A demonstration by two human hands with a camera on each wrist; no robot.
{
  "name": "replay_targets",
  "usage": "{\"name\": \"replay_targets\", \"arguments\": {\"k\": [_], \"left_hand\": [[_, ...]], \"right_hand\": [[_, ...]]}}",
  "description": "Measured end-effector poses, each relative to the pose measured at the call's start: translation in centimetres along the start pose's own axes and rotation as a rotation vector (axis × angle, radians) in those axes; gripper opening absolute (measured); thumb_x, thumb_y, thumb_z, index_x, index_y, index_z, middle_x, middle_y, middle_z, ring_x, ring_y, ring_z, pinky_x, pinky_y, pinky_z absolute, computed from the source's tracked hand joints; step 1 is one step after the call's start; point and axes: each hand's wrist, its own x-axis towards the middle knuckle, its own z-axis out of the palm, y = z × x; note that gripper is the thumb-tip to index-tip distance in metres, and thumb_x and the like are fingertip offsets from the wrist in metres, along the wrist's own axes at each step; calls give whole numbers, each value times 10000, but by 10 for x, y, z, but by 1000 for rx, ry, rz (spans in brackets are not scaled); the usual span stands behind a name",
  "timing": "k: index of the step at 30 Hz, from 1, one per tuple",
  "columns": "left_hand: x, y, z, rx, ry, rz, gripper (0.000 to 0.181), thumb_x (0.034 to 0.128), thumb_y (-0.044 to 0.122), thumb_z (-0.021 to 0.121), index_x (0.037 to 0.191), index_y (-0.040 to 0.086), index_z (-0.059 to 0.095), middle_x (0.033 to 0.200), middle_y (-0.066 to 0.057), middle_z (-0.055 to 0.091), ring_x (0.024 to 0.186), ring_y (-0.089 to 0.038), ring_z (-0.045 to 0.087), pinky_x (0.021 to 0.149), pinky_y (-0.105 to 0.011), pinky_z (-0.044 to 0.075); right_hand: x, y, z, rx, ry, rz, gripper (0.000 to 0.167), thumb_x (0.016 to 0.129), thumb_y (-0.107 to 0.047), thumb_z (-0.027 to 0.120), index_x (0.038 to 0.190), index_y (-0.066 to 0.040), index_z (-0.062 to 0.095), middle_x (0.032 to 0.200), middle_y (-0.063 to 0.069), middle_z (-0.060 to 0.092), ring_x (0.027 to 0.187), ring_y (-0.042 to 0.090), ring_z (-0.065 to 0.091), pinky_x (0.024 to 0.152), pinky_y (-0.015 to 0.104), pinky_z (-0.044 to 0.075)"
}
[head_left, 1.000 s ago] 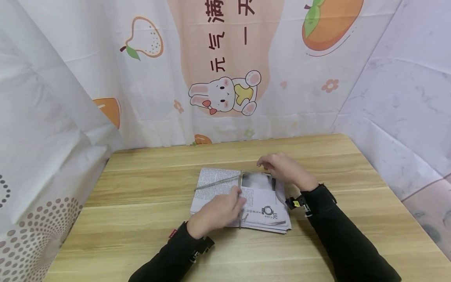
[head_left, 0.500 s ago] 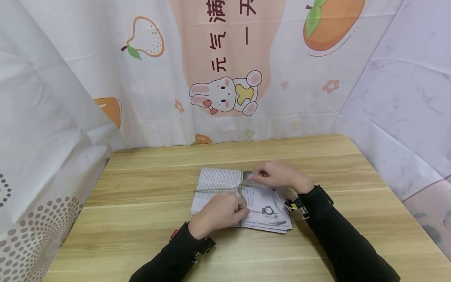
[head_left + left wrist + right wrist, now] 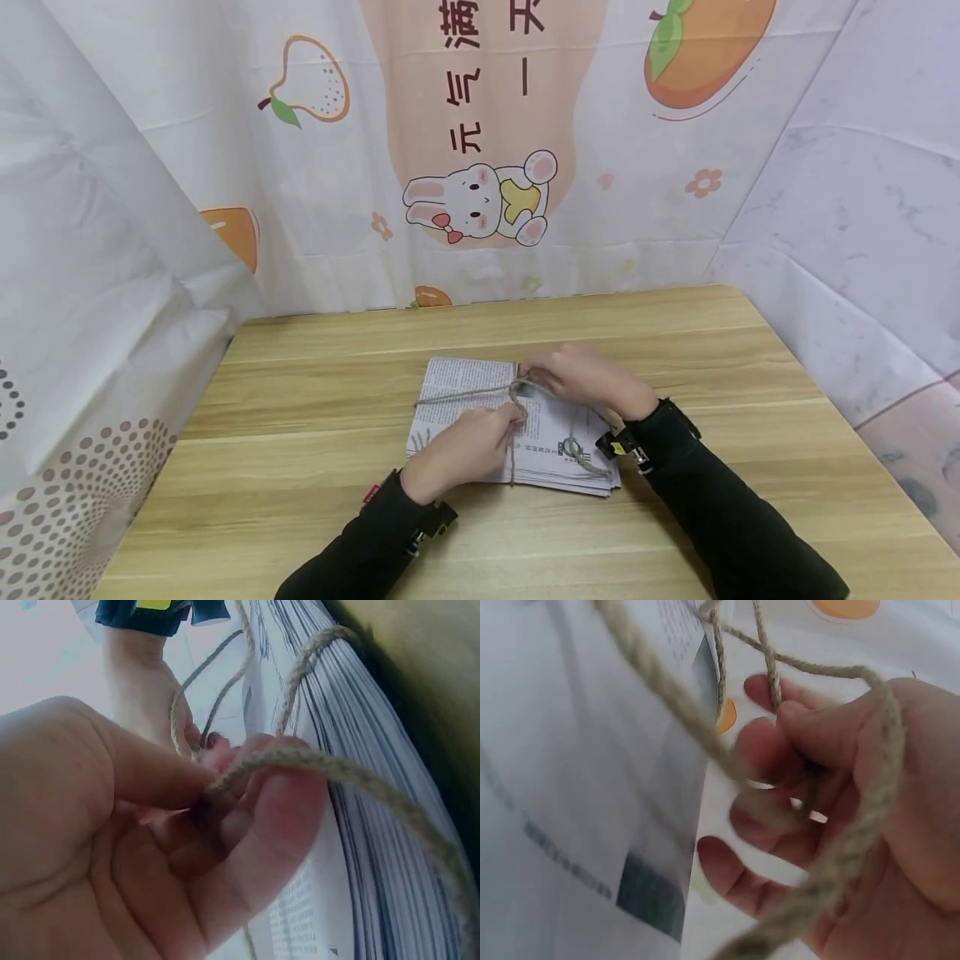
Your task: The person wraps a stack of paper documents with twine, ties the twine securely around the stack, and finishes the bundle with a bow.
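Right, both hands are busy over the bundle. The left hand (image 3: 474, 443) has its thumb and a finger nipped together on the string (image 3: 360, 778), its other fingers curled in close. And the right hand (image 3: 588, 379), over the far side, has its own pinch of string between thumb and first finger, the remaining fingers loosely bent and spread apart, with more string looping across its palm.

Below them sits the stack of paper (image 3: 555, 421), lying flat on the table (image 3: 315, 400) under both hands, printed sheets on top. One run of string crosses it from the near edge to the far edge, passing right by the left hand's fingertips; another reaches from the fingertips out past the left hand to the stack's left side. They meet at a crossing, and that's sitting between the two sets of fingertips! Nearer than the right hand, a loose length curls over the round printed mark (image 3: 567, 448).

Black sleeves (image 3: 738, 508) run back from both wrists, and beyond the hands hangs a curtain (image 3: 322, 208) with a rabbit (image 3: 480, 204) printed sideways.
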Motion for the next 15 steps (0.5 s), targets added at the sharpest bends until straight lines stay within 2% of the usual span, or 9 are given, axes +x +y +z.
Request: {"name": "replay_targets", "arguments": {"k": [2,5,8,10,12,15], "left_hand": [[0,0,-2,-5,-45,5,169,990,-3,523,1084,56,650,946,-54,711,803,-102,664,705,-223,533],[0,0,-5,-39,-119,16,152,981,35,522,1017,93,657,866,20,666,744,-64,601,691,-212,505],[1,0,-8,-58,-107,6,182,990,76,509,938,83,684,767,58,597,668,-49,526,641,-209,469],[1,-1,-10,-58,-61,-44,239,1014,103,484,843,85,649,686,59,514,603,-63,472,579,-225,430],[-1,-4,-11,-60,-27,-120,311,1027,127,457,738,115,573,635,61,434,555,-78,414,532,-243,381],[-4,-9,-12,-57,-33,-208,375,1022,209,479,653,169,431,591,73,335,515,-87,338,496,-261,301]], "right_hand": [[0,-1,2,21,-22,31,166,1060,-155,523,1088,-123,683,976,-12,724,822,88,676,768,299,568],[1,-2,5,54,-53,90,193,1077,-177,450,1004,-140,624,857,-53,642,703,56,583,685,278,525],[2,-3,6,77,-63,117,244,1080,-210,425,908,-161,590,747,-72,545,628,63,512,624,277,467],[3,-3,6,84,-60,107,302,1087,-252,429,825,-182,563,684,-88,466,590,55,468,595,265,425],[4,-4,5,103,-42,65,350,1083,-270,471,746,-198,533,636,-113,409,545,39,421,553,249,390],[4,-4,5,128,14,-22,429,1048,-272,576,642,-216,448,578,-153,316,485,-6,327,499,209,313]]}}
